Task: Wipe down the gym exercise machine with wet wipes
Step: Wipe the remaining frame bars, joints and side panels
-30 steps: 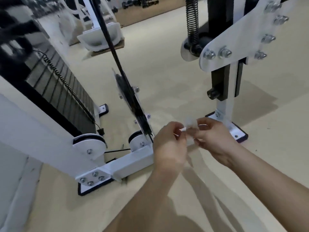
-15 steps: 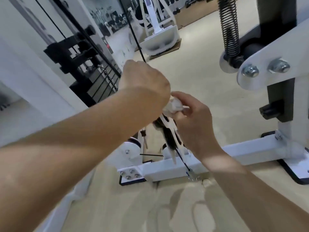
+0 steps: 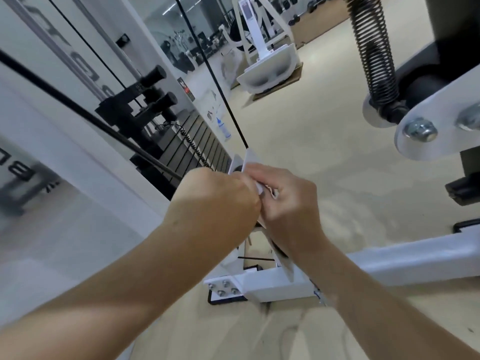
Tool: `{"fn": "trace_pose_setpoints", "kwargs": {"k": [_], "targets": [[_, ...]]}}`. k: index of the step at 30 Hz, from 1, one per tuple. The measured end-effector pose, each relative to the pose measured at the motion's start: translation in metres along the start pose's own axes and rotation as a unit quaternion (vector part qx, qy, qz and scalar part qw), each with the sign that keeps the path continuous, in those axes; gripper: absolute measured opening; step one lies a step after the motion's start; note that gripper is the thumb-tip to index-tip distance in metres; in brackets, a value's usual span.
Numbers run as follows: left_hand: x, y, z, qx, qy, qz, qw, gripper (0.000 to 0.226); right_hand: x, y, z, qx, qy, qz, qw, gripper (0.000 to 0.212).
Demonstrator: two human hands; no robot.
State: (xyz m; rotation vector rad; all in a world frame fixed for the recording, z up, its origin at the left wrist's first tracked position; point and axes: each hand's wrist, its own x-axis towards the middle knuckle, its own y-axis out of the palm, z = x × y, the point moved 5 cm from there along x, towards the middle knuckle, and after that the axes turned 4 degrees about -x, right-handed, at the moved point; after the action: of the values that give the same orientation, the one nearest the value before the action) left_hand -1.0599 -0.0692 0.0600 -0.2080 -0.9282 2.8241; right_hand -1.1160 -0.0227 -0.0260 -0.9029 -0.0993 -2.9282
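Fingers [image 3: 267, 171] on wipe [image 3: 259, 188] — at plate edge [image 3: 250, 155]

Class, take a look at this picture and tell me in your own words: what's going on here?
A person stands over a white cable machine in a gym. The left hand and the right hand meet in front of its lower pulley, pinching a small white wipe between their fingers. The wipe looks bunched. Whether it touches the machine cannot be told. The weight stack is to the left.

The beige floor [image 3: 324, 152] carries the exercise machine's white base beam [image 3: 405, 261].
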Motion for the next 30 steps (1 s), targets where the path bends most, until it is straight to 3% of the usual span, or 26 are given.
{"fn": "trace_pose_setpoints", "kwargs": {"k": [2, 6, 7, 10, 12, 19, 24, 30], "targets": [[0.001, 0.008, -0.003, 0.04, 0.029, -0.047, 0.998, 0.02, 0.031, 0.001, -0.016, -0.004, 0.057, -0.02, 0.998, 0.014], [-0.002, 0.022, 0.0, 0.056, 0.038, 0.047, 0.997, 0.035, 0.056, 0.007, -0.038, 0.013, 0.131, -0.018, 0.991, 0.03], [-0.003, 0.018, -0.003, 0.059, 0.034, 0.072, 0.995, 0.037, 0.047, 0.007, -0.035, 0.021, 0.129, -0.008, 0.991, 0.03], [0.011, 0.026, -0.017, 0.053, 0.034, -0.028, 0.998, 0.047, 0.014, 0.006, -0.013, 0.062, 0.069, 0.005, 0.996, 0.011], [0.013, 0.028, -0.022, 0.051, 0.037, -0.002, 0.998, 0.051, 0.018, 0.004, -0.01, 0.06, 0.06, -0.019, 0.996, 0.014], [0.013, 0.019, -0.016, 0.08, 0.022, -0.014, 0.996, 0.05, 0.024, 0.0, -0.092, -0.01, 0.187, -0.019, 0.982, 0.023], [0.014, 0.011, -0.014, 0.099, 0.018, 0.0, 0.995, 0.066, -0.032, -0.012, -0.089, -0.021, 0.159, -0.038, 0.986, 0.036], [0.028, 0.02, -0.018, 0.049, -0.029, -0.045, 0.997, 0.062, -0.027, -0.009, -0.075, -0.015, 0.137, -0.072, 0.988, 0.029]]}}
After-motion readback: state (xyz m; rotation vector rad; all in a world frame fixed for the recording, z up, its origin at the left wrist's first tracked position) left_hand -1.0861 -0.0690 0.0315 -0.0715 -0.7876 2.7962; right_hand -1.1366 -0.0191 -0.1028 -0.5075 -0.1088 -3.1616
